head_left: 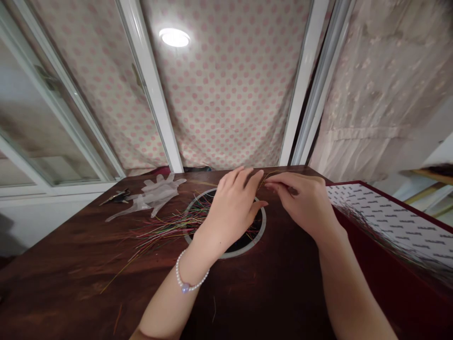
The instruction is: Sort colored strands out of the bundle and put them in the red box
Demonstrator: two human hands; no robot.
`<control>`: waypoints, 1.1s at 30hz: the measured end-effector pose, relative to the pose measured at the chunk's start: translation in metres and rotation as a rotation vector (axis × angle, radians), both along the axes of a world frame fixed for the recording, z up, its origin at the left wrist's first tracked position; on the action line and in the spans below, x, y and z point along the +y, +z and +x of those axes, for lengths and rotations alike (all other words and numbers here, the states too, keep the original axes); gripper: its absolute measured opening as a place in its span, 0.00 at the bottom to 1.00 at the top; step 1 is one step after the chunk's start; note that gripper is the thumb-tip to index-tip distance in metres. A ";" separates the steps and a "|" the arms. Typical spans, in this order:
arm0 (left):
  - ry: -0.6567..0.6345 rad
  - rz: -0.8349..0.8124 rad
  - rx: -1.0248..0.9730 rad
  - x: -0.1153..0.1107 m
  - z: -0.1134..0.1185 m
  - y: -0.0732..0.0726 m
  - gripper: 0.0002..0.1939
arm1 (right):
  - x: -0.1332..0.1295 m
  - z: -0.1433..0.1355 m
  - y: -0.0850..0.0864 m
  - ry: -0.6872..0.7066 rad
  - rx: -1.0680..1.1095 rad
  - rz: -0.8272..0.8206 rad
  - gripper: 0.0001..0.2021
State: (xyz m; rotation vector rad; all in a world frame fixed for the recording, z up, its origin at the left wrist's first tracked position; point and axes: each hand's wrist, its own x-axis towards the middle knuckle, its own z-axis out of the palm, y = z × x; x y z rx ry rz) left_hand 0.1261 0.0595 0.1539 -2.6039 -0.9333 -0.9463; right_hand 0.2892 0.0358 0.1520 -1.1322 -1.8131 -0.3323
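A bundle of thin coloured wires [161, 228] lies across a round black surface with a grey rim [262, 233] on the table, its ends fanning to the left. My left hand [231, 203] is over this round piece with fingers stretched and thumb apart, covering part of the bundle. A pearl bracelet [185, 287] circles the left wrist. Just to the right, the thumb and fingertips of my right hand [304, 200] are pinched together on a fine yellowish wire [264, 181]. Whether the left fingertips touch that wire, I cannot tell.
On the dark wooden table [88, 255] lie a clear plastic glove [155, 192] and keys [118, 196] at the far left. An open red box [368, 264] with a printed white lining holds more wires [382, 238] at the right. Loose strands lie near the front.
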 end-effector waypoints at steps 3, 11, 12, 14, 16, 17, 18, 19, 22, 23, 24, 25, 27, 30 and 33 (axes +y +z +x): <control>-0.020 -0.061 0.013 0.007 0.008 -0.005 0.13 | -0.002 -0.001 0.001 0.020 0.021 0.011 0.08; -0.151 -0.248 -0.162 0.002 0.001 0.003 0.10 | -0.007 0.004 0.006 0.068 0.080 0.027 0.10; -0.151 -0.240 -0.183 0.001 0.000 0.004 0.10 | -0.007 0.004 0.006 0.074 0.089 0.025 0.10; -0.150 -0.233 -0.212 -0.001 -0.001 0.006 0.10 | -0.008 0.004 0.007 0.087 0.100 0.022 0.10; -0.142 -0.229 -0.241 -0.002 -0.001 0.006 0.09 | -0.008 0.004 0.007 0.095 0.105 0.022 0.10; -0.135 -0.227 -0.260 -0.002 0.000 0.006 0.09 | -0.008 0.004 0.007 0.099 0.106 0.022 0.10; -0.129 -0.229 -0.286 -0.003 0.000 0.006 0.08 | -0.009 0.004 0.008 0.102 0.109 0.020 0.10; -0.126 -0.239 -0.322 -0.003 0.000 0.006 0.07 | -0.009 0.004 0.008 0.108 0.115 0.018 0.09; -0.159 -0.331 -0.466 -0.004 0.000 0.006 0.06 | -0.012 0.004 0.008 0.152 0.150 0.000 0.09; -0.178 -0.365 -0.514 -0.005 -0.001 0.006 0.07 | -0.013 0.004 0.009 0.173 0.160 -0.008 0.09; -0.195 -0.387 -0.554 -0.005 -0.001 0.006 0.07 | -0.014 0.005 0.009 0.195 0.164 -0.013 0.09; -0.205 -0.392 -0.579 -0.005 -0.002 0.006 0.06 | -0.015 0.005 0.010 0.210 0.163 -0.014 0.09; -0.194 -0.353 -0.588 -0.005 -0.003 0.006 0.07 | -0.016 0.005 0.010 0.219 0.141 -0.011 0.08; -0.119 -0.248 -0.492 -0.004 -0.004 0.006 0.10 | -0.015 0.006 0.011 0.188 0.090 -0.025 0.08; -0.035 -0.131 -0.337 -0.001 -0.004 0.006 0.12 | -0.012 0.009 0.010 0.154 0.019 -0.072 0.10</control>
